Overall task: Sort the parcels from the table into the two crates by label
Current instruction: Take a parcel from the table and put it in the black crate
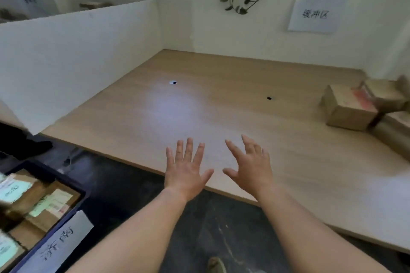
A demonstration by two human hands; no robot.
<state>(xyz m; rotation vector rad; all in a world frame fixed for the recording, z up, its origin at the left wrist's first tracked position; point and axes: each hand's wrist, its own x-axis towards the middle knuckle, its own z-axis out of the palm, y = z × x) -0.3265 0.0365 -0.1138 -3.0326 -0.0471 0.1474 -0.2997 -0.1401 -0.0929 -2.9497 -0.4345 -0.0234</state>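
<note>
At 3 o'clock the cardboard parcels (348, 108) run off the right edge, labels blurred unreadable. At 8 o'clock the blue crate (57, 176) is cropped by the left edge.

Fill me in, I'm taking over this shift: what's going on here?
A person holds the left hand and right hand open over the near edge of the light wooden table, gripping nothing. Brown cardboard parcels sit at its right side. The dark blue crate at lower left holds labelled cardboard boxes.
</note>
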